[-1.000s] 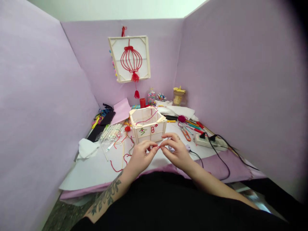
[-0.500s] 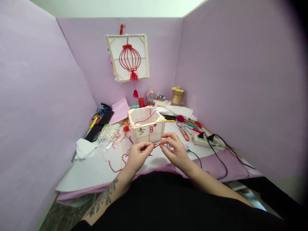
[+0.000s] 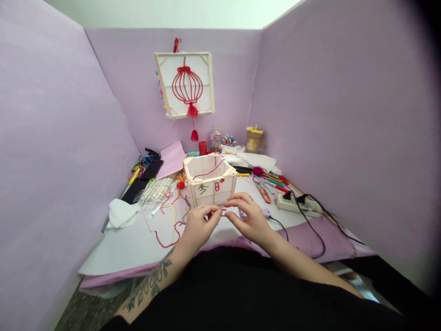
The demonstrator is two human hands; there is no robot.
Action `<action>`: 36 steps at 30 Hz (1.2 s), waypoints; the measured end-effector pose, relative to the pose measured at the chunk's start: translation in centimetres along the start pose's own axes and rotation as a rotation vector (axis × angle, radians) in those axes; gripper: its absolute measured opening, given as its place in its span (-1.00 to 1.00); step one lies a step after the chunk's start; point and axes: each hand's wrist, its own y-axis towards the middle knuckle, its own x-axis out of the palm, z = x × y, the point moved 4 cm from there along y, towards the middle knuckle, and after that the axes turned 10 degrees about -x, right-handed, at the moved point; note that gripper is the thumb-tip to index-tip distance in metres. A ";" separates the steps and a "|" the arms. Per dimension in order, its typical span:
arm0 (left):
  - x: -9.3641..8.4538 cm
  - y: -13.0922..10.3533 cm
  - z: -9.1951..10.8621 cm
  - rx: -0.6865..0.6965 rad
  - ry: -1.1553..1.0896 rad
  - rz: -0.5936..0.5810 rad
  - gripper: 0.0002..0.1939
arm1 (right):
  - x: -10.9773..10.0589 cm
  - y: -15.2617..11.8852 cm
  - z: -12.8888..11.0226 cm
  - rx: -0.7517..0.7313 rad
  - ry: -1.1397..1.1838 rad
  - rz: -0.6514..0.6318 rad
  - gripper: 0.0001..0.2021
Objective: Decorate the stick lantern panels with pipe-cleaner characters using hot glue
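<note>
My left hand [image 3: 204, 221] is closed in a pinch on a short piece of red yarn [image 3: 223, 213], whose bent end sticks out to the right of the fingertips. Close to that end, the thumb and fingers of my right hand [image 3: 247, 216] are parted and hold nothing. Just beyond both hands stands a white lantern box [image 3: 214, 192] with a wooden stick frame. Its near panel carries a green-and-red character [image 3: 202, 189] and a red character [image 3: 219, 185]. Loose red yarn [image 3: 174, 243] curls on the table to the left of my left hand.
A power strip [image 3: 299, 204] with black cables lies at the right. Orange scissors [image 3: 264, 193] and pens are near it. Bagged sticks [image 3: 158, 193] and white cloth [image 3: 122, 212] lie left. A finished lantern [image 3: 188, 85] hangs on the back wall.
My right fingers have let go of the red yarn and spread apart. My left hand keeps its pinch, and the yarn's free end now looks bent.
</note>
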 end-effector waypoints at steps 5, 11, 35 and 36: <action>0.3 -0.1 0.2 0.007 0.022 -0.049 -0.83 | 0.5 -0.1 0.3 0.044 -0.018 -0.035 -0.93; 0.4 0.0 -1.1 -0.088 0.136 -0.166 -0.79 | -1.2 0.2 1.1 0.140 -0.020 0.095 -0.94; 2.2 0.2 -0.8 -0.421 -0.408 -0.346 -0.64 | 2.6 -1.7 2.7 0.639 0.816 0.096 -0.77; 2.2 0.2 -0.8 -0.421 -0.404 -0.361 -0.63 | 2.9 -1.9 2.7 0.673 0.861 0.096 -0.76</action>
